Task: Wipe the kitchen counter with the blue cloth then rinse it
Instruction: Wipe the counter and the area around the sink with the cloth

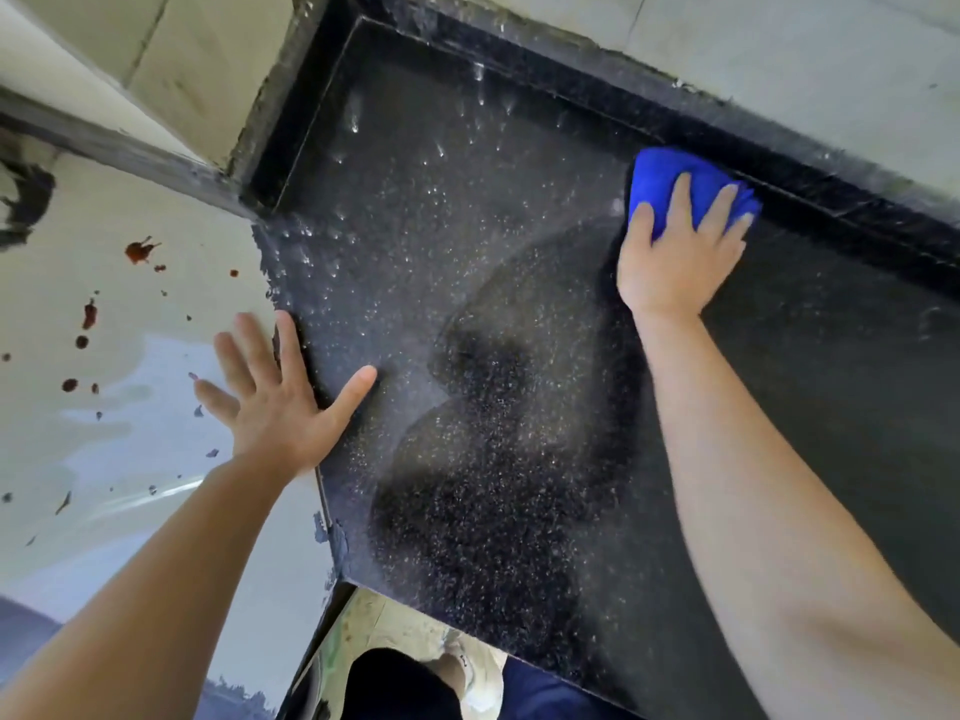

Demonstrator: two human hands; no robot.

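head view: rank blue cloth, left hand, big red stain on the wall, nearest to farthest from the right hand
1. blue cloth, pressed under the right hand, at the back edge of the counter.
2. left hand, at the counter's left edge.
3. red stain, farther left on the wall.

Left grip (pixel 275 407): palm down, fingers straight and fanned wide, thumb stretched out to the right. Holds nothing. Left forearm bare, comes in from the lower left, wrist straight.

Right grip (pixel 675 257): set further forward than the left, back of the hand up, fingers spread and lying over the blue cloth (pixel 657 174), pressing down on it, thumb out on its left side. Right forearm bare, long and nearly straight, comes in from the lower right.

The two arms are well apart.
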